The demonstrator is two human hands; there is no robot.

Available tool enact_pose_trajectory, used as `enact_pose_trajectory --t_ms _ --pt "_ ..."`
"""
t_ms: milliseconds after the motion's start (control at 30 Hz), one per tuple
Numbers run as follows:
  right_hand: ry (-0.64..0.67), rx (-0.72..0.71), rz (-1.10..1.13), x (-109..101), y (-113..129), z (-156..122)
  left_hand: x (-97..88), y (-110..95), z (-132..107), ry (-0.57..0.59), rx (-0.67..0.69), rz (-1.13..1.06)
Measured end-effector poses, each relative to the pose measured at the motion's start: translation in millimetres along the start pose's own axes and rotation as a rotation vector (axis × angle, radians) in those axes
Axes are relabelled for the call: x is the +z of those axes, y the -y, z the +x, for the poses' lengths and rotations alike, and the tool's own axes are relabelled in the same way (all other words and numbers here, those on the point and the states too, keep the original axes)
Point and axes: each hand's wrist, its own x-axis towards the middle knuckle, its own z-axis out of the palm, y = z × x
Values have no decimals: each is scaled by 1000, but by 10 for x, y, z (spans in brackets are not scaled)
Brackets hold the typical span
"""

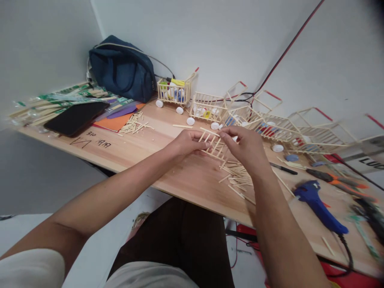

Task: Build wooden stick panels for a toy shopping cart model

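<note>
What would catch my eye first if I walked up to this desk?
Probably the left hand and right hand holding a small ladder-like stick frame between them at the centre, above loose sticks. Behind them stands a row of little stick carts with white wheels; a blue glue gun lies to the right.

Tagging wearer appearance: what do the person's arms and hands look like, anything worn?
Both hands bare: left hand and right hand show no gloves, rings or watch. Forearms uncovered. A white short sleeve covers the left upper arm; no sleeve shows on the right.
</note>
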Motion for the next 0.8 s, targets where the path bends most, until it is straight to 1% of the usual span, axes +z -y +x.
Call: enact_pose_trajectory --t_ms 167,333,433,600,800 --pt "-2 -1 -17 11 -9 -12 16 -24 -11 -18 -35 -16" --pt "0 19 -16 50 -54 -40 65 -69 -36 -105 -7 7" --pt "18 9 -11 50 -50 -47 77 -80 -43 -137 -8 36" --pt "35 9 2 48 -27 -43 60 -35 -13 -165 25 17" --pt "34 40 10 65 -19 -46 32 25 40 -164 53 -43"
